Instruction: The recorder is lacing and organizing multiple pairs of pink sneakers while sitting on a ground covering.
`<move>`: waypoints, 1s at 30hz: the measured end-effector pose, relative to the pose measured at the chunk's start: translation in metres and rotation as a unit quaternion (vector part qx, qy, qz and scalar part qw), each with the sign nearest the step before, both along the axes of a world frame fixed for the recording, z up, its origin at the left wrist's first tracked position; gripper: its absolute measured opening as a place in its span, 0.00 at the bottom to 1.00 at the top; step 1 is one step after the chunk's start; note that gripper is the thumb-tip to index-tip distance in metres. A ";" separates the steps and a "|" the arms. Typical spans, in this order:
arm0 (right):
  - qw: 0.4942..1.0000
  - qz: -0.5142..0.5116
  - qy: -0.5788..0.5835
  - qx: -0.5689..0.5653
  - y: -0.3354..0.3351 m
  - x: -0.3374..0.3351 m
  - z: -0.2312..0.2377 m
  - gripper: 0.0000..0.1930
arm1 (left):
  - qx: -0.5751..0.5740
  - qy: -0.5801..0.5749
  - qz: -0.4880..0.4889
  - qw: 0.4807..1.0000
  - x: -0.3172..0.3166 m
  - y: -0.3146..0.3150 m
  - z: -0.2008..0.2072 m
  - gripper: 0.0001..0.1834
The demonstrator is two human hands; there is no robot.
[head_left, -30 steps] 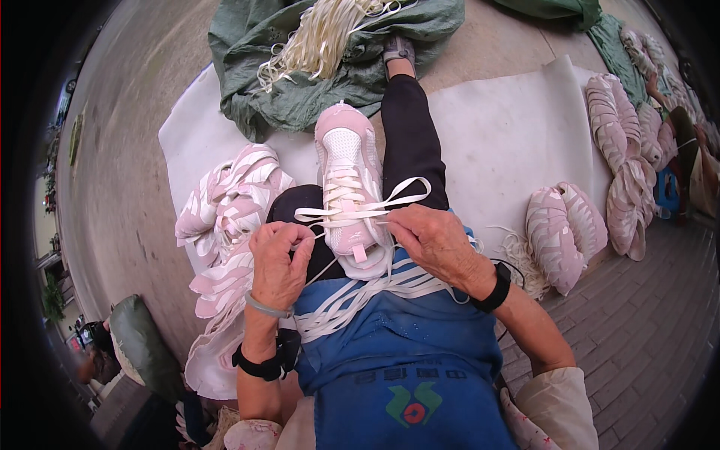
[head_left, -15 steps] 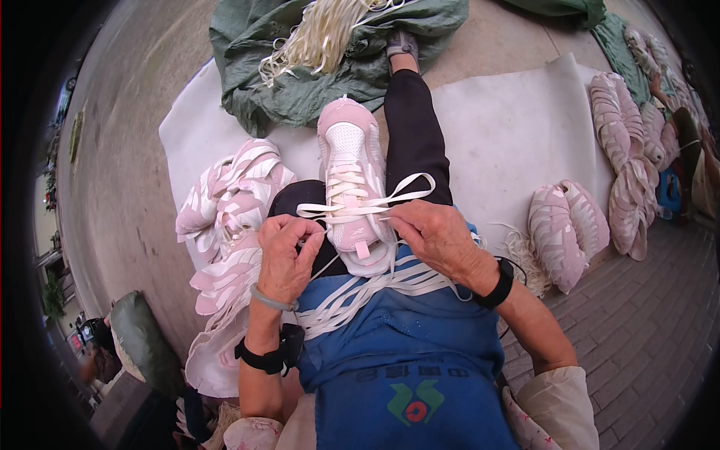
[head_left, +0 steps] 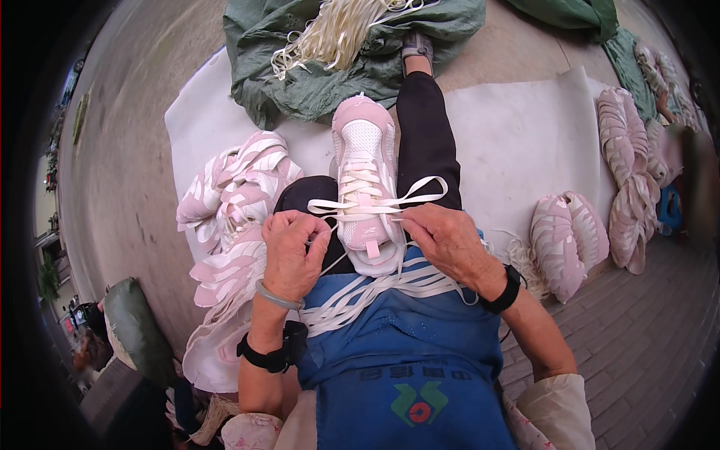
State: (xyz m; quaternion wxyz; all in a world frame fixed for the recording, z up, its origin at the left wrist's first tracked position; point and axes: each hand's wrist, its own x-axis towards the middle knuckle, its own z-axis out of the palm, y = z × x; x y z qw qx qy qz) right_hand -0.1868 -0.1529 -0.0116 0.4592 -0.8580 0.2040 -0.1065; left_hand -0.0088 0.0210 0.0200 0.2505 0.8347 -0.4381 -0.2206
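A pink and white sneaker upper [head_left: 364,135] lies on my lap, its toe pointing away from me. White shoelace [head_left: 427,190] criss-crosses up its front, and the ends form loops to both sides near the tongue. On the left, my left hand [head_left: 294,244] pinches a lace end between thumb and fingers. Across the tongue, my right hand [head_left: 444,244] pinches the lace close beside the upper. More loose white laces [head_left: 352,306] are spread over the blue apron [head_left: 405,337] on my lap.
Several pink and white uppers [head_left: 240,180] are heaped at my left, others [head_left: 559,244] at the right. A green sack [head_left: 255,75] with a lace bundle [head_left: 330,34] lies ahead. White sheeting [head_left: 510,142] covers part of the ground. A stuffed green sack [head_left: 142,330] sits at far left.
The whole view has shifted slightly, so things appear a little further right. Both hands keep their pinch on the lace, and the loops look nearly the same.
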 end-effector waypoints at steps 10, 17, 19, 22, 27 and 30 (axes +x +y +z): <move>0.998 0.040 0.045 -0.007 0.004 -0.008 0.008 0.05 | 0.013 -0.014 -0.001 1.000 -0.002 -0.003 0.000 0.01; 1.000 0.018 0.022 0.013 0.003 -0.010 0.005 0.05 | 0.021 -0.016 0.000 1.000 -0.003 -0.004 0.001 0.01; 1.000 0.013 0.018 0.012 0.000 -0.008 0.006 0.05 | 0.015 -0.012 -0.007 1.000 -0.003 -0.005 0.002 0.01; 0.999 0.018 0.028 0.003 -0.001 -0.005 0.007 0.05 | 0.028 -0.033 -0.017 0.999 -0.003 -0.006 0.003 0.02; 0.998 0.032 0.048 -0.014 0.001 0.000 0.005 0.05 | 0.029 -0.042 -0.027 0.998 -0.001 -0.004 0.000 0.02; 0.998 0.030 0.015 -0.046 0.002 0.002 0.002 0.06 | 0.026 -0.023 -0.029 0.999 0.003 -0.002 0.000 0.03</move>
